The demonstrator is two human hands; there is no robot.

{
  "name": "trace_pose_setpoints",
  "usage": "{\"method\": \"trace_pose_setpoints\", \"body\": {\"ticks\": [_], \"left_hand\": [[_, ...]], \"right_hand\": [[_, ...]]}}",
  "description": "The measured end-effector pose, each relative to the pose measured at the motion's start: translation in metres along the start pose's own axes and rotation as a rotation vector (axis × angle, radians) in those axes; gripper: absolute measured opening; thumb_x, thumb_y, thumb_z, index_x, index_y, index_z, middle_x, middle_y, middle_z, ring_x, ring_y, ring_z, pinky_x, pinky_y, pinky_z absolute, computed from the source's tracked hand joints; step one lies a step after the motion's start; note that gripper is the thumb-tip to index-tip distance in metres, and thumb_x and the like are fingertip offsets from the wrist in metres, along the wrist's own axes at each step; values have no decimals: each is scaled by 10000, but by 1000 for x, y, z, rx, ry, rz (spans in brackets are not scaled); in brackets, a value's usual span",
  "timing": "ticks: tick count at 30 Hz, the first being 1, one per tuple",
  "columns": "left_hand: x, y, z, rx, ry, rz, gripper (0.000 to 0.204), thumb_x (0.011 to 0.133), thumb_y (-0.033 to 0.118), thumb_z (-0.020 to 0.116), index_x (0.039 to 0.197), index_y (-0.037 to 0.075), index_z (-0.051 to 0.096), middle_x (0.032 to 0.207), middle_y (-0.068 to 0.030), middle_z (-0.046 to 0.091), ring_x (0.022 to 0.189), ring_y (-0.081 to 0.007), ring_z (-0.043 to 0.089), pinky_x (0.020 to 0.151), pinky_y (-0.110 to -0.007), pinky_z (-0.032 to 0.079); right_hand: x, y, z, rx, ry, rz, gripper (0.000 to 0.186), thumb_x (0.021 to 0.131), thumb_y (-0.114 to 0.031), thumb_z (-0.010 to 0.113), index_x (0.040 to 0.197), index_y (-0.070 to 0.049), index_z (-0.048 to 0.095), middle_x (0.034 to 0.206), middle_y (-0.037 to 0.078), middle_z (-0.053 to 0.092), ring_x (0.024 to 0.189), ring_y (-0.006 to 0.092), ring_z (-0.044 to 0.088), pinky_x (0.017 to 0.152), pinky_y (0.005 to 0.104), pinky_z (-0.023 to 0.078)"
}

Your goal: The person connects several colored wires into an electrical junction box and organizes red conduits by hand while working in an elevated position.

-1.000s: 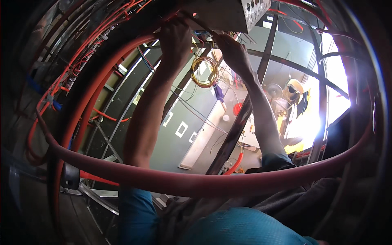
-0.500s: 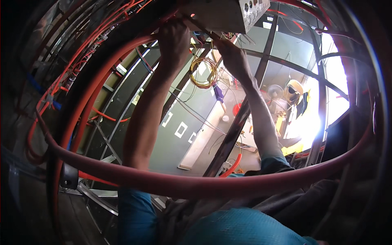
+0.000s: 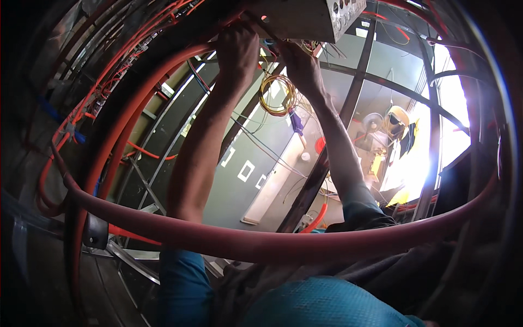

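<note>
Head view: I have both bare hands raised to the underside of the perforated sheet-metal box (image 3: 305, 20). The left hand (image 3: 238, 48) is curled like a fist near its left end, beside the upper end of a thick orange conduit (image 3: 126, 103); I can't tell whether anything is inside. The right hand (image 3: 297, 61) has its fingers drawn in at the lower end of a thin dark rod (image 3: 262, 26) slanting up toward the left; I can't tell whether it grips it. I judge the wiring partway along: the coil of yellow wire (image 3: 263, 98) is gathered, hanging below the box, while a tangle of loose wires (image 3: 308, 46) at the box's lower edge looks left to tidy.
</note>
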State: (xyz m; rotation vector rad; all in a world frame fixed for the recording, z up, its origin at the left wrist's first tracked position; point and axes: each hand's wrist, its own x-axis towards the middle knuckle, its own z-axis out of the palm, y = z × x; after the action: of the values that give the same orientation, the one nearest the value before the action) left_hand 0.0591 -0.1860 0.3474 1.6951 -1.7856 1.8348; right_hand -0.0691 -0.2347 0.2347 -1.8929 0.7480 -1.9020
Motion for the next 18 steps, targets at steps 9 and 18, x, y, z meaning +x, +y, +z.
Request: {"method": "trace_pose_setpoints", "body": {"ticks": [9, 18], "left_hand": [[9, -6, 0, 12, 97, -33, 83, 838, 116, 617, 881, 47, 634, 770, -102, 656, 700, -242, 700, 551, -320, 553], [2, -4, -3, -110, 3, -102, 74, 807, 114, 644, 830, 43, 648, 732, -100, 635, 682, -202, 661, 630, -314, 501]], "right_hand": [[-22, 21, -10, -1, 9, 10, 329, 1014, -361, 533, 1156, -102, 678, 767, 149, 686, 739, 285, 705, 692, 392, 536], [-24, 8, -7, 60, 7, 163, 318, 995, -362, 569, 1158, -114, 682, 802, 147, 694, 693, 235, 692, 630, 362, 513]]}}
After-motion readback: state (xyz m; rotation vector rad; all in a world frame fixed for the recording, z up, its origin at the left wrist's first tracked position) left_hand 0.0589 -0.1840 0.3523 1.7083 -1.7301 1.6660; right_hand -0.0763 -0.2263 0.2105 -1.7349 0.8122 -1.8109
